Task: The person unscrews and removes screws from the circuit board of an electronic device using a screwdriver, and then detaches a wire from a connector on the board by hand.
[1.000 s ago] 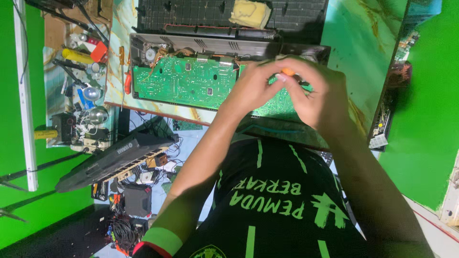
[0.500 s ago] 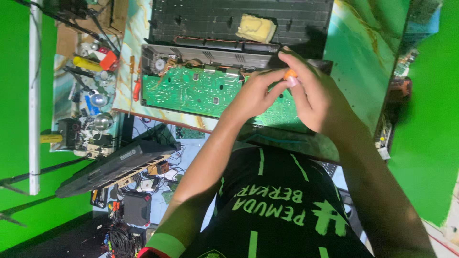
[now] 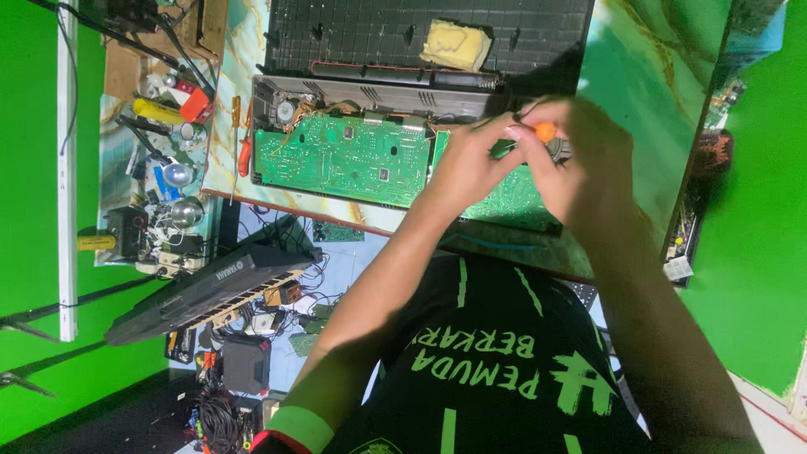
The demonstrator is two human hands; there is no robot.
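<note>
A long green circuit board (image 3: pixel 345 160) lies in an opened black casing (image 3: pixel 378 38) on a marbled green table (image 3: pixel 664 76). Both my hands meet over the board's right end. My right hand (image 3: pixel 584 168) pinches the orange end of a small screwdriver (image 3: pixel 545 132). My left hand (image 3: pixel 466 164) grips the same tool's dark lower part with its fingertips. The tip and the spot it touches on the board are hidden by my fingers. A yellow sponge-like block (image 3: pixel 454 44) rests on the casing's ribbed inside.
An orange-handled screwdriver (image 3: pixel 244 155) lies at the board's left end. A side shelf (image 3: pixel 160 118) holds several tools, a red item and metal parts. Below it stand a black keyboard (image 3: pixel 202 290), loose cables and small boxes. Green walls enclose both sides.
My hands stay joined on the tool and have shifted slightly right along the board. The view has tilted a little.
</note>
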